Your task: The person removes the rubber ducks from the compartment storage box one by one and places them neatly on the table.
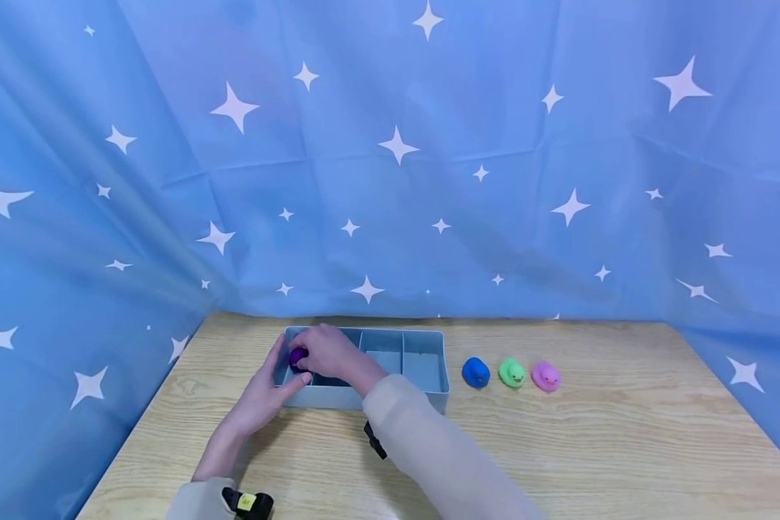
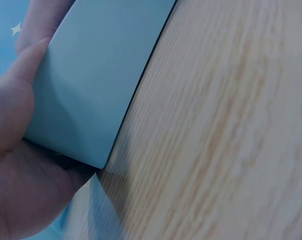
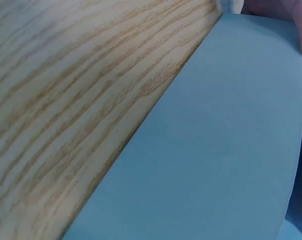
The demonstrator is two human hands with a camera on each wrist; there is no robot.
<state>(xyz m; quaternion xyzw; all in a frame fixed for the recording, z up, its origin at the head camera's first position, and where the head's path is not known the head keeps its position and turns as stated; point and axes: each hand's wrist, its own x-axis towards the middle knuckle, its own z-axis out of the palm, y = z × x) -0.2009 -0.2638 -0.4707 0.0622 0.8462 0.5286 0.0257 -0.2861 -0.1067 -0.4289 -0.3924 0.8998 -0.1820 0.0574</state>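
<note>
A grey-blue divided box point(image 1: 380, 397) stands on the table with its compartments in a row. My left hand point(image 1: 257, 397) holds its left end, thumb over the front rim and fingers along the left side. In the left wrist view, the left hand point(image 2: 21, 150) wraps the box's corner point(image 2: 91, 100). My right hand point(image 1: 330, 352) reaches down into the leftmost part of the box and pinches a small purple rounded toy point(image 1: 297, 357). Fingers cover part of that toy, so its full shape is hidden. The box wall point(image 3: 205, 140) fills much of the right wrist view.
Right of the box, a blue toy duck point(image 1: 476, 372), a green toy duck point(image 1: 512, 373) and a pink toy duck point(image 1: 546, 376) sit in a row. A blue star-patterned curtain point(image 1: 468, 245) borders the wooden table point(image 1: 611, 448) at the back and sides.
</note>
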